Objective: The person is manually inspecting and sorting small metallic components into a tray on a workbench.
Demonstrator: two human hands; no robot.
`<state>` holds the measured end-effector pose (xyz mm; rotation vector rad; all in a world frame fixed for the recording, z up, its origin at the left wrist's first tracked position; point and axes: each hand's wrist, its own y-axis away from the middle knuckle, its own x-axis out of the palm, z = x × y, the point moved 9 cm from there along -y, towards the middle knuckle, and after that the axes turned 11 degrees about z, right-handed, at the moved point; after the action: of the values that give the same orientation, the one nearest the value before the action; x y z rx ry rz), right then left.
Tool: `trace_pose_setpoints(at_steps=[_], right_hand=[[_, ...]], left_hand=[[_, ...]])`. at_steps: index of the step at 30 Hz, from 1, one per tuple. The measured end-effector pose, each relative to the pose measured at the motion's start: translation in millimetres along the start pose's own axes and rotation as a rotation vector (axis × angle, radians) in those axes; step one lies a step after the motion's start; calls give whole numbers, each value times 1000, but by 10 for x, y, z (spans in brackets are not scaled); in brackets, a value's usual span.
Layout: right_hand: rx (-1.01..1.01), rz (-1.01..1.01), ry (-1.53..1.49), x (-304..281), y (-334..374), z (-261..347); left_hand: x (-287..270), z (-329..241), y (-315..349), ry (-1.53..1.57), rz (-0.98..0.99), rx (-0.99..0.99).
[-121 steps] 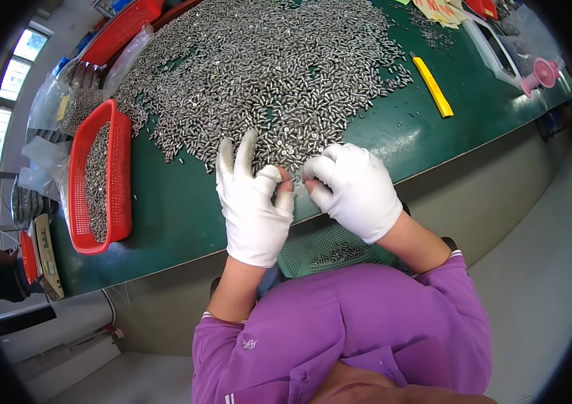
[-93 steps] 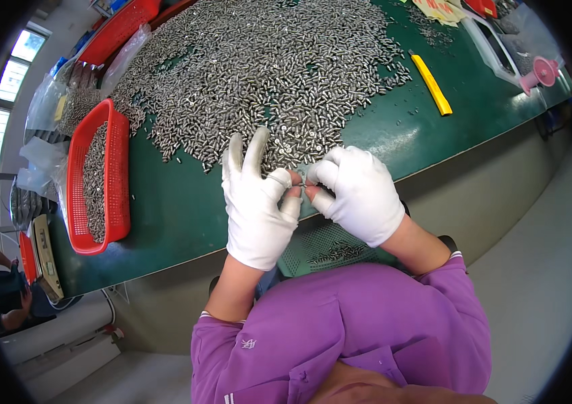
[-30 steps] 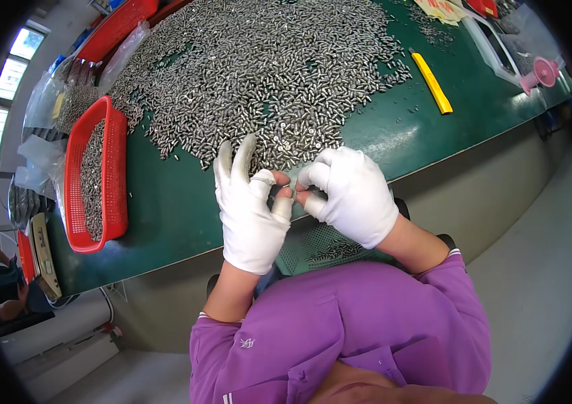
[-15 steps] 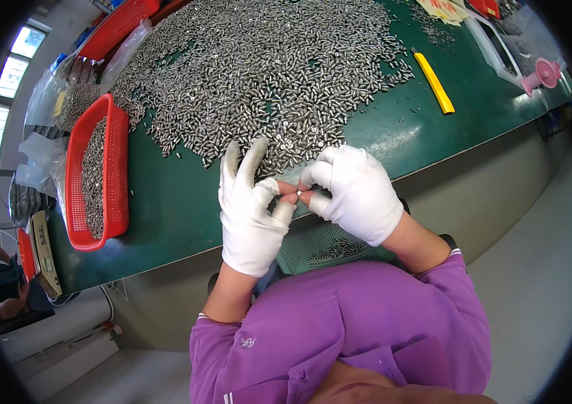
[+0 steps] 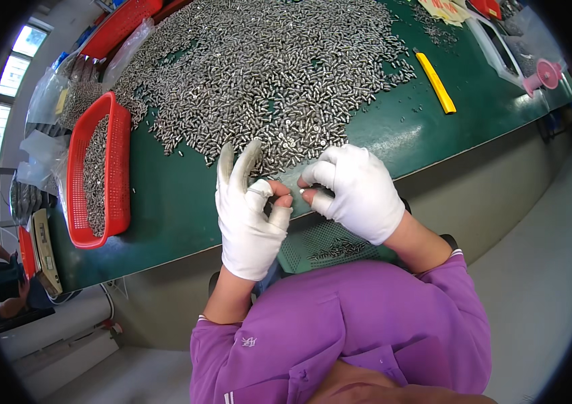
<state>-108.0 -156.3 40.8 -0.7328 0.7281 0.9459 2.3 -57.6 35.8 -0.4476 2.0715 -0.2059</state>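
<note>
White gloves with bare thumb and index tips cover both of my hands, held above the table's near edge. The thumb and index of my left hand [image 5: 252, 219] are pinched close together, while its other fingers stretch up toward the heap of small metal screws [image 5: 259, 87]. A short gap to the right, my right hand [image 5: 356, 192] has its fingers curled in, with thumb and index nearly meeting. A tiny bright spot shows at each pair of fingertips, too small to name. Below my hands, a green perforated basket [image 5: 292, 256] holds several dark metal pieces.
On the left of the green table [image 5: 158, 229] stands a red plastic basket [image 5: 122, 182] with screws. A yellow utility knife [image 5: 436, 84] lies at the right, short of a pink spool-like object [image 5: 545, 75]. A scale [image 5: 45, 252] sits off the left corner.
My fingertips, which met around a tiny bright piece, are now apart. The left hand has shifted slightly left and down; the right has barely moved.
</note>
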Motion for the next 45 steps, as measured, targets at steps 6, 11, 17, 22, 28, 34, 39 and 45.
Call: trace_pose_setpoints(at_steps=[6, 11, 17, 22, 28, 34, 39, 45], right_hand=[[-10, 10, 24, 15, 4, -5], [-31, 2, 9, 5, 4, 5], [-23, 2, 16, 12, 11, -3], [-19, -24, 7, -9, 23, -5], [-128, -77, -108, -36, 55, 47], [-177, -48, -109, -20, 62, 67], [-129, -101, -79, -103, 97, -5], [-46, 36, 79, -44, 53, -73]], left_hand=[[59, -107, -78, -75, 55, 10], [45, -43, -43, -55, 37, 18], [-2, -27, 17, -74, 33, 12], [14, -42, 14, -92, 28, 10], [5, -42, 15, 9, 15, 42], [16, -60, 5, 41, 38, 100], [-7, -57, -27, 80, -20, 65], [38, -164, -80, -118, 25, 40]])
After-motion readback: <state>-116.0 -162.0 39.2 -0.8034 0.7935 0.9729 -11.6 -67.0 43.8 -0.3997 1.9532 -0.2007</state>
